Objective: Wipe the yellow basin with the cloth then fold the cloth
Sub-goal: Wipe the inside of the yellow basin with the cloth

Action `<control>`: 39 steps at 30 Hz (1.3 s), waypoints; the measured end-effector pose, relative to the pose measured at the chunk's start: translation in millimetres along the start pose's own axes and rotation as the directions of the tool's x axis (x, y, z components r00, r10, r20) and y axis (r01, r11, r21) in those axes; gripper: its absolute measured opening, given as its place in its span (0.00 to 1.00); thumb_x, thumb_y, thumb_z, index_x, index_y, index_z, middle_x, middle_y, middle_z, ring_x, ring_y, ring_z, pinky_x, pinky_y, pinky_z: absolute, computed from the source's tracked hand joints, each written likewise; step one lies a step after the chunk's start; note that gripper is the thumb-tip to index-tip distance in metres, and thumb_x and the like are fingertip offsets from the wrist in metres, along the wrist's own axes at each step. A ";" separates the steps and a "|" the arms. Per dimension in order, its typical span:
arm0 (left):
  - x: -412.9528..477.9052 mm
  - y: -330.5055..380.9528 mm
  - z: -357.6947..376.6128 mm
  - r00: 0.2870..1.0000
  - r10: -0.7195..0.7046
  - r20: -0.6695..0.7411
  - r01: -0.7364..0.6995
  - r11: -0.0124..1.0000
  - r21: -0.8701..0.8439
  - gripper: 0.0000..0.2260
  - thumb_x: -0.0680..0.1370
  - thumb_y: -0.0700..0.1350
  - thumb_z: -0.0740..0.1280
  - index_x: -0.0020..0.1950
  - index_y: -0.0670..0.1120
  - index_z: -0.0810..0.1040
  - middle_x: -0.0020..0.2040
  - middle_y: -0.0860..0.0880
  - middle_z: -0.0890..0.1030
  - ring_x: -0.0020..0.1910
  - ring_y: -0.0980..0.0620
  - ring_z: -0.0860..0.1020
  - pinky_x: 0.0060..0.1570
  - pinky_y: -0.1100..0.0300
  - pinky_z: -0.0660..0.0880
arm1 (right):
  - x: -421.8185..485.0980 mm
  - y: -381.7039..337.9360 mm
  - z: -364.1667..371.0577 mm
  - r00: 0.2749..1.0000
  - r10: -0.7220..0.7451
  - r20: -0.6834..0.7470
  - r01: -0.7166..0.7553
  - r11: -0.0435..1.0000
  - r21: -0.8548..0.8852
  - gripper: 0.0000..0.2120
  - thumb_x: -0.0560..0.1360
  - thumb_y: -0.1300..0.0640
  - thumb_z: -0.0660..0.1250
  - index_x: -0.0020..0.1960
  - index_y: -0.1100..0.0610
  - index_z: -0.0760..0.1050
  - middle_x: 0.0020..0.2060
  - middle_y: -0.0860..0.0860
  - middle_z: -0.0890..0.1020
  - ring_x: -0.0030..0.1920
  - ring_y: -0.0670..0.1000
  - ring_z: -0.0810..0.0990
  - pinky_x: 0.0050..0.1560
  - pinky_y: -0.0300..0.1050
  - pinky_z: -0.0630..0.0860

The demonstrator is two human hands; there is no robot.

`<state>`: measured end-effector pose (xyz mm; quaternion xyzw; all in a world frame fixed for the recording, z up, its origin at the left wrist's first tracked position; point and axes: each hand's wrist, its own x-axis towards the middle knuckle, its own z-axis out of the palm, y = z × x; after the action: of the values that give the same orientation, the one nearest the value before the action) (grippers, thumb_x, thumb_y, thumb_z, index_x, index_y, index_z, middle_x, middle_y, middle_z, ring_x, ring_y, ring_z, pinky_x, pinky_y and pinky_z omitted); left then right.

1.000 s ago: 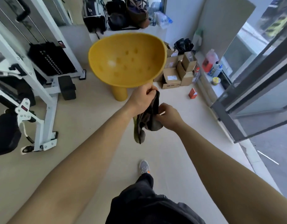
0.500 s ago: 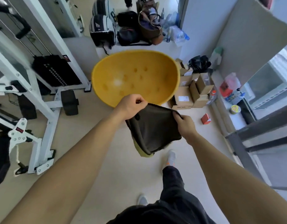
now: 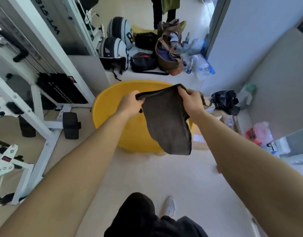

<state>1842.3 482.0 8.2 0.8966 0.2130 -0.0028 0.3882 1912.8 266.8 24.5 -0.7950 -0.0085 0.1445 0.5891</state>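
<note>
Left hand and right hand are held level in front of the body, fingers of each curled. A top corner of the dark brown cloth is pinched in each. The upper edge is stretched between the two hands; the rest is hung below, tapering to a lower corner under the right wrist. The yellow basin is seen just behind the cloth and is partly covered by it; contact between them cannot be told. A white weight machine is noted left of the basin. Beyond the basin, two striped helmets, a black bag and a brown bag are grouped on a raised ledge.
</note>
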 end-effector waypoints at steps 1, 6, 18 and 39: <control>21.7 8.9 -1.4 1.000 0.002 -0.028 -0.003 0.999 -0.048 0.07 0.82 0.49 0.63 0.53 0.47 0.78 0.44 0.46 0.82 0.39 0.45 0.80 0.38 0.49 0.76 | 24.1 -10.1 -1.6 1.000 -0.013 -0.012 0.013 1.000 -0.005 0.25 0.77 0.42 0.66 0.50 0.66 0.80 0.38 0.54 0.80 0.39 0.51 0.78 0.41 0.46 0.72; 131.6 36.1 -8.5 0.988 0.057 -0.145 -0.085 0.977 -0.196 0.05 0.81 0.44 0.64 0.54 0.50 0.78 0.42 0.55 0.78 0.39 0.53 0.77 0.36 0.65 0.73 | 128.5 -48.8 -1.4 0.990 -0.089 -0.112 0.083 0.995 -0.053 0.21 0.74 0.41 0.70 0.42 0.62 0.80 0.36 0.53 0.79 0.36 0.47 0.77 0.38 0.44 0.71; 260.9 -92.0 158.5 0.929 0.010 0.369 -0.095 0.972 0.215 0.08 0.82 0.50 0.60 0.57 0.57 0.78 0.44 0.53 0.78 0.41 0.50 0.77 0.33 0.57 0.67 | 304.5 101.2 31.1 0.981 -0.071 0.180 0.193 0.308 -0.931 0.25 0.78 0.35 0.54 0.38 0.54 0.74 0.34 0.57 0.78 0.40 0.61 0.77 0.36 0.46 0.67; 352.6 -316.6 566.9 0.972 0.027 0.233 -0.072 0.980 0.186 0.27 0.82 0.44 0.51 0.81 0.44 0.50 0.82 0.45 0.48 0.80 0.43 0.46 0.74 0.44 0.61 | 428.5 536.9 141.9 0.857 0.257 0.447 0.510 -0.300 -0.806 0.31 0.82 0.48 0.39 0.78 0.59 0.30 0.78 0.58 0.32 0.78 0.59 0.33 0.75 0.60 0.32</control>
<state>2132.2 413.0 -667.9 0.9287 0.1429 -0.1171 0.3215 2205.1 314.0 -611.3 -0.8640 -0.3545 0.1934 -0.3007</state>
